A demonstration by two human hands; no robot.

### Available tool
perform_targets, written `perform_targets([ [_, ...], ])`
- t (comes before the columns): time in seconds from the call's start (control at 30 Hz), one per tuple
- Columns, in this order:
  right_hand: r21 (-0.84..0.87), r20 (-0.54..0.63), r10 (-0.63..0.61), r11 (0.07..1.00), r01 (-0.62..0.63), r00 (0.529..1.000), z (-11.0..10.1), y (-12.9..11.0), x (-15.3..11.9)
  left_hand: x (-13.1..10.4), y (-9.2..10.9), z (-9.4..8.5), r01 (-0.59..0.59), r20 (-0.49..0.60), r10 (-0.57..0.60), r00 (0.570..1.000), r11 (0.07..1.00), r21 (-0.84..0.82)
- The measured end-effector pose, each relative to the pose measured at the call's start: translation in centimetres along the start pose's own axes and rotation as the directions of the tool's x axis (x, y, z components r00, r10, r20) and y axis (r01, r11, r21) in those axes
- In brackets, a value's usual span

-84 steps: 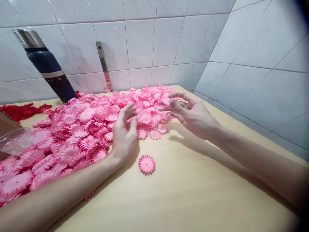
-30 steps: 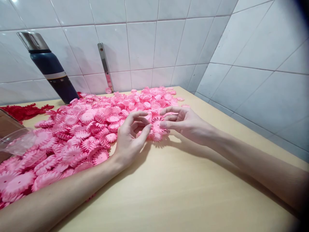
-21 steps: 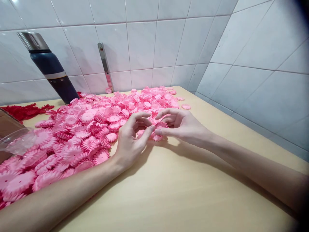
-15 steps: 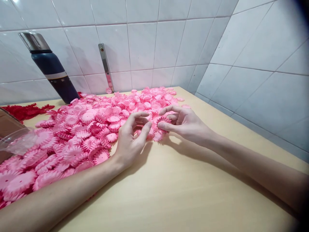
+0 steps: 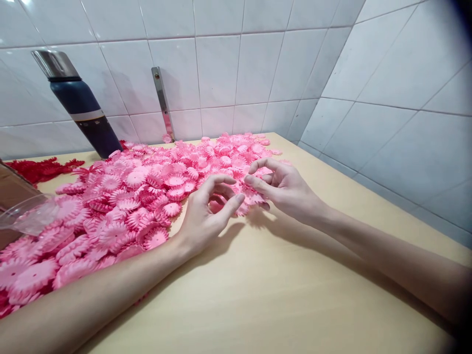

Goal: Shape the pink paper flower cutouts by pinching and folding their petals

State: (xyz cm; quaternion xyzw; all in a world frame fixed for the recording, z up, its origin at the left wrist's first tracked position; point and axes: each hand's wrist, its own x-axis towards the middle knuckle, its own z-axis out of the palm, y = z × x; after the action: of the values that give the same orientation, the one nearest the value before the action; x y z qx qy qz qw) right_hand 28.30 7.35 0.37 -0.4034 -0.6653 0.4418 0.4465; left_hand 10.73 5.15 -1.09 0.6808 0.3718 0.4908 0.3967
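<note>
A large heap of pink scalloped fabric flower petals [image 5: 136, 177], thin discs with small centre holes, spreads over the table. My left hand [image 5: 212, 209] is at the heap's front right edge, fingers curved and thumb apart, with nothing visible in its grasp. Facing it, my right hand [image 5: 282, 184] has its index finger raised and its thumb lowered. Pink flower petals [image 5: 254, 197] sit at the right hand's thumb and lower fingers, slightly above the table, casting a jagged shadow. The hand partly hides how they are gripped.
A dark blue bottle [image 5: 86, 110] with a steel cap stands behind the heap by the tiled wall. Red petals [image 5: 40, 169], a cardboard box [image 5: 14, 189] and a clear plastic piece [image 5: 31, 214] are at left. A metal bracket [image 5: 162, 98] is on the wall. The pale wooden table [image 5: 258, 295] extends in front.
My left hand has shifted slightly right, towards the right hand. The right hand has turned a little, its thumb higher, and a lower fingertip now shows beneath the petals.
</note>
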Motion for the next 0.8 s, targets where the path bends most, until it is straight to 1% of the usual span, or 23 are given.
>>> perform_targets([
  [0.13,0.021,0.059,0.044,0.999,-0.045,0.997,0.0,-0.1,-0.1,0.0,-0.1,0.0,0.002,0.026,-0.003,1.000,1.000,0.028],
  [0.2,0.035,0.077,0.058,0.998,-0.060,0.995,-0.1,0.0,-0.1,0.0,-0.2,-0.1,-0.013,-0.009,0.014,1.000,0.999,0.043],
  [0.27,0.034,0.093,0.075,0.996,-0.079,0.993,-0.2,0.2,-0.1,0.0,-0.3,-0.2,-0.056,-0.025,0.059,0.998,0.995,0.083],
  [0.33,0.033,0.113,0.079,0.996,-0.084,0.990,-0.4,0.3,-0.2,0.0,-0.3,-0.2,-0.101,0.009,0.101,0.995,0.985,0.136],
  [0.4,0.048,0.139,0.068,0.996,-0.075,0.988,-0.5,0.4,-0.2,0.0,-0.4,-0.3,-0.095,0.020,0.093,0.995,0.983,0.154],
  [0.43,0.064,0.152,0.059,0.996,-0.069,0.987,-0.6,0.3,-0.2,0.1,-0.5,-0.3,-0.074,-0.017,0.077,0.997,0.987,0.143],
  [0.5,0.099,0.151,0.042,0.993,-0.057,0.988,-0.7,0.2,-0.2,0.2,-0.8,-0.4,-0.028,-0.158,0.043,0.986,0.995,0.095],
  [0.53,0.109,0.114,0.030,0.993,-0.042,0.993,-0.7,0.2,-0.1,0.3,-1.0,-0.4,-0.010,-0.224,0.025,0.974,0.998,0.066],
  [0.57,0.107,0.048,0.012,0.994,-0.018,0.999,-0.8,0.1,0.1,0.4,-1.1,-0.5,0.002,-0.270,0.008,0.963,0.999,0.039],
  [0.6,0.094,-0.041,-0.012,0.995,0.016,0.999,-0.9,0.1,0.3,0.5,-1.2,-0.5,0.012,-0.288,-0.006,0.958,1.000,0.019],
  [0.67,0.044,-0.220,-0.070,0.996,0.082,0.973,-1.1,0.4,0.7,0.6,-1.3,-0.5,0.017,-0.262,-0.015,0.965,1.000,0.003],
  [0.7,0.019,-0.285,-0.098,0.994,0.108,0.954,-1.3,0.5,1.0,0.6,-1.2,-0.4,0.011,-0.239,-0.009,0.971,1.000,0.003],
  [0.73,-0.005,-0.326,-0.120,0.992,0.125,0.938,-1.4,0.7,1.2,0.6,-1.1,-0.4,0.003,-0.220,-0.002,0.975,1.000,0.005],
  [0.8,-0.051,-0.350,-0.142,0.990,0.132,0.926,-1.6,1.0,1.3,0.5,-0.8,-0.3,0.002,-0.193,-0.004,0.981,1.000,-0.007],
])
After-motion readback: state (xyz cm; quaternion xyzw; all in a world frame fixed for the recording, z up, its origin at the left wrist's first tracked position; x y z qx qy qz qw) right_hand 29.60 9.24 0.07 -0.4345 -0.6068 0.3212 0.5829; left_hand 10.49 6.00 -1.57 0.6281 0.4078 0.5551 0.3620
